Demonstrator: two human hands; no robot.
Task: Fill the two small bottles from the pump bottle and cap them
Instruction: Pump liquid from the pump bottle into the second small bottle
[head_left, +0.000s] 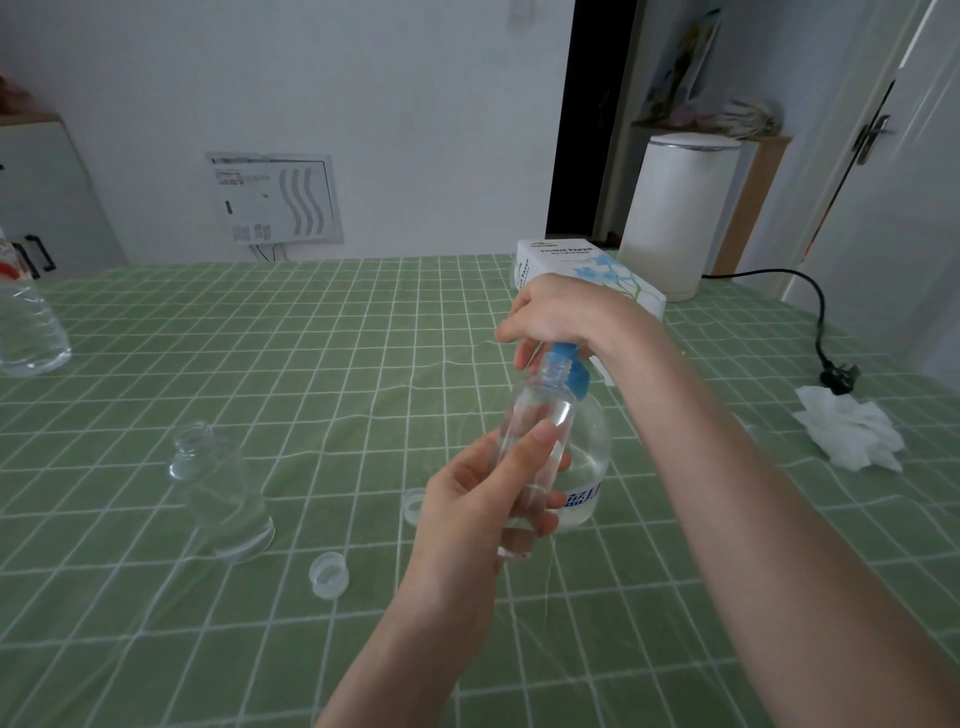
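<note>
Left hand (483, 499) grips a small bottle (535, 441); right hand (561, 317) clasps the pump bottle's (587, 457) head. Keep mouth under nozzle, press gently.

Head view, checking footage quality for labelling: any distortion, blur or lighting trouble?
Head view: wide-angle bending curves the tablecloth grid lines; light is dim and flat, without glare; the clear small bottle in the left hand shows faint edges; the right hand is sharp.

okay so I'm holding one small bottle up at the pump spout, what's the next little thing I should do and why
Probably press the pump head down with the right hand. The small bottle in the left hand already has its open neck at the blue spout and looks nearly empty. The other small bottle and both caps wait on the table.
</note>
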